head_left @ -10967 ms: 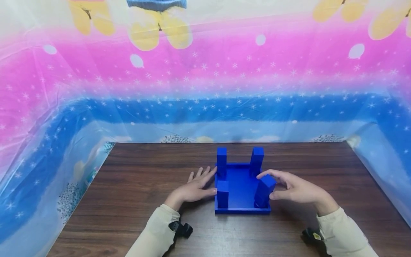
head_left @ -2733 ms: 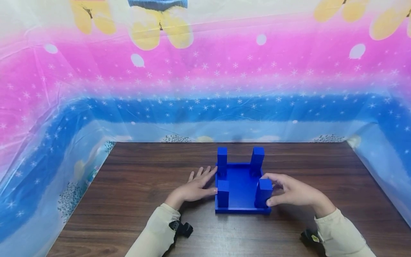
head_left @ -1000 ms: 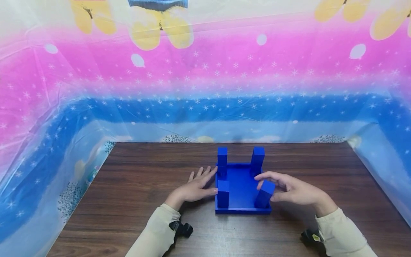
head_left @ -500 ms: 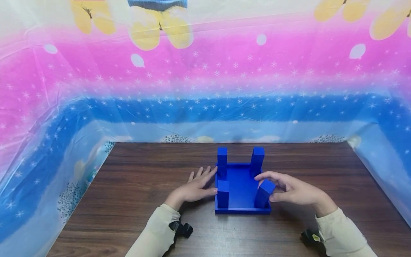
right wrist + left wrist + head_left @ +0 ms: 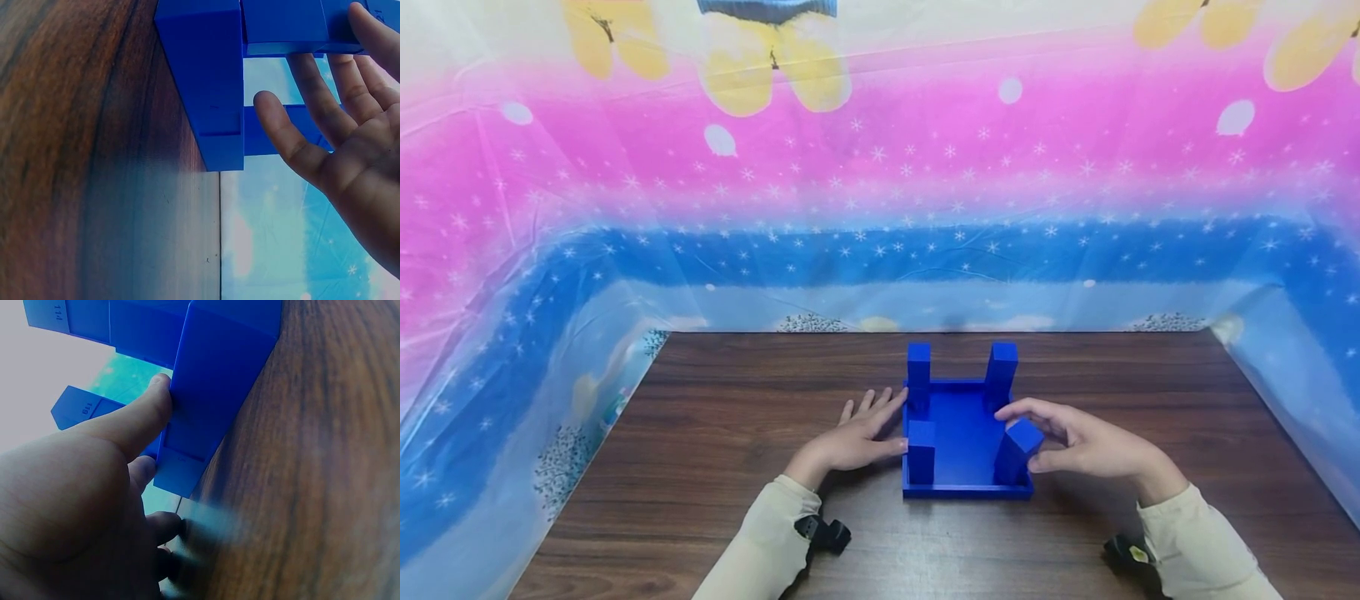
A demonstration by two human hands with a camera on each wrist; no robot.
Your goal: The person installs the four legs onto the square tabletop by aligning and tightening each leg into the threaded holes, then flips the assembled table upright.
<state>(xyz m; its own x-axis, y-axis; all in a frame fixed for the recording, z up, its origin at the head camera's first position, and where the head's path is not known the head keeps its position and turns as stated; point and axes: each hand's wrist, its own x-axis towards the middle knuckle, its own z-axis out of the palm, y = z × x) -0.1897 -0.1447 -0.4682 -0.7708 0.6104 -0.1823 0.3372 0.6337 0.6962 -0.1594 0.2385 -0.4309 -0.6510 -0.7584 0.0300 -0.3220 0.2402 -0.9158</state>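
A blue tray-like base [image 5: 958, 450] with a low rim lies on the table, a square post standing at each corner. My left hand [image 5: 853, 442] rests against its left side, fingers straight and spread. In the left wrist view the thumb [image 5: 140, 415] touches the base's side wall. My right hand [image 5: 1093, 437] holds the near right post [image 5: 1018, 454] between thumb and fingers. That post stands turned relative to the near left post [image 5: 921, 454]. In the right wrist view the fingers [image 5: 319, 100] reach behind the post, partly hidden by it.
The far left post [image 5: 918, 371] and far right post [image 5: 1002, 371] rise at the back corners. Dark wood-grain table [image 5: 737, 400] surrounds the base. A patterned cloth [image 5: 880, 250] hangs behind the table and along its sides.
Between 2.7 and 1.0 seconds ago the near right post turned, and the right index finger moved forward and left. Since then the right thumb has shifted slightly. Left hand and base keep their place.
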